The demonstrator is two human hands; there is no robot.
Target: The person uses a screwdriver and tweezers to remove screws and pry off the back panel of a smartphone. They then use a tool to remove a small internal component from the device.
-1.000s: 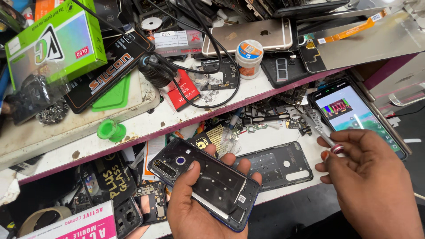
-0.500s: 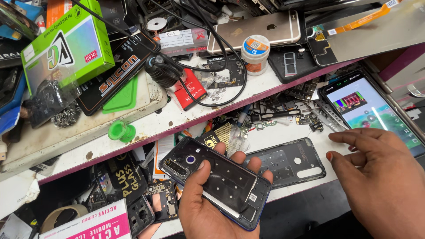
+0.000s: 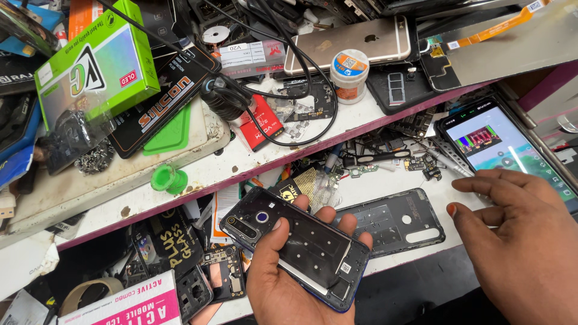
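left hand (image 3: 283, 283) cupped palm-up beneath a dark phone back cover (image 3: 295, 253), thumb laid across its inner face and fingertips curled over its far edge; held above the near edge of the lower white shelf (image 3: 385, 189). right hand (image 3: 524, 241) open and empty, fingers spread, hovering over that shelf's right end, beside a lit phone (image 3: 506, 147). grey phone frame (image 3: 391, 219) flat on the shelf between both hands. small white jar (image 3: 349, 75) on the upper shelf.

A green box (image 3: 96, 66) lies upper left; a lit phone screen (image 3: 506, 147) glows at right.
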